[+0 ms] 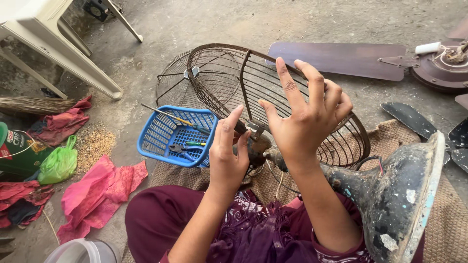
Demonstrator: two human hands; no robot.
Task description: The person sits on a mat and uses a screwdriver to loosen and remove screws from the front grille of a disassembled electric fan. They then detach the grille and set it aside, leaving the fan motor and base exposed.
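Nearest, one worn fan base (399, 204) sits at 4 o'clock. One rusty wire fan guard (273, 92) stands at 12 o'clock, just beyond two hands. Left hand (228, 156) grips the fan motor (256, 146); right hand (304, 117) hovers, fingers splayed (holding nothing). One blue basket (161, 131) lies at 9 o'clock.

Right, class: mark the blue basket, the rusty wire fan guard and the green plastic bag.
blue basket (161, 134), head view, on its left mesh wall
rusty wire fan guard (219, 73), head view, on its wire dome
green plastic bag (58, 165), head view, on its bulging middle
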